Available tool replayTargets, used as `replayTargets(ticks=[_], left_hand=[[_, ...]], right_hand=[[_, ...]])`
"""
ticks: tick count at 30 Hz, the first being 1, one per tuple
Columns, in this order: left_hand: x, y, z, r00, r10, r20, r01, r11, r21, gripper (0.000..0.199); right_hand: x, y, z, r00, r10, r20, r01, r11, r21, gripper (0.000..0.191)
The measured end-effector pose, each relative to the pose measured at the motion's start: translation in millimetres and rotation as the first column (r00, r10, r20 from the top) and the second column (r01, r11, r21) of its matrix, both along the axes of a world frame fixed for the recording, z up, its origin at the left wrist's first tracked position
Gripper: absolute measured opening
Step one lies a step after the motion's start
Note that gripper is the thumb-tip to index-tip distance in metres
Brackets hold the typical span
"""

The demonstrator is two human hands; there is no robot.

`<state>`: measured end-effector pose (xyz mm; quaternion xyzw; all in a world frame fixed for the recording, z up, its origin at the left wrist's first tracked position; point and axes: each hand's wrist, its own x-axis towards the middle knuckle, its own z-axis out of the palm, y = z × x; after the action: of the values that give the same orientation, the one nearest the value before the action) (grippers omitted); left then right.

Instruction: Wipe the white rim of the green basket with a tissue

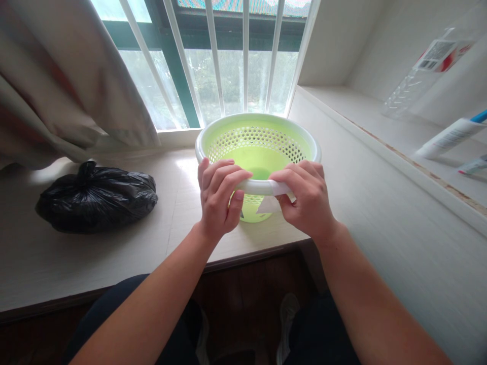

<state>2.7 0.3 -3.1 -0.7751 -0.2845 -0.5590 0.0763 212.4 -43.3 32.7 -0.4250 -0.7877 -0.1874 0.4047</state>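
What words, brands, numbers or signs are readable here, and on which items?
None readable.
Clear plastic bottle: red-and-white label with a barcode; print too blurred.
White tube with blue end: lines of print, too small and blurred.
Smaller tube at right edge: any print too blurred.
Green plastic basket: white flap under the rim, no legible text.
Black plastic bag: no text visible.

Bag [97, 200] left of basket [253, 156] on ledge [177, 213]; window [230, 81] behind; bottle [422, 76] on shelf [365, 111], right.
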Motion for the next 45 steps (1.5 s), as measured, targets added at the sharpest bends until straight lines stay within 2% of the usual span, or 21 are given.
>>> replayTargets(ticks=[23,45], left_hand=[[0.1,0.6,-0.1,1.000,-0.013,0.011,0.013,1.000,0.007,0.032],[-2.7,5.9,-0.2,1.000,-0.026,0.015,0.025,0.999,0.019,0.031]], right_hand=[[-1.1,0.1,-0.2,1.000,0.000,-0.008,0.000,1.000,0.005,0.028],[-9.9,-5.2,-0.4,0.998,-0.056,-0.008,0.056,0.998,0.004,0.027]])
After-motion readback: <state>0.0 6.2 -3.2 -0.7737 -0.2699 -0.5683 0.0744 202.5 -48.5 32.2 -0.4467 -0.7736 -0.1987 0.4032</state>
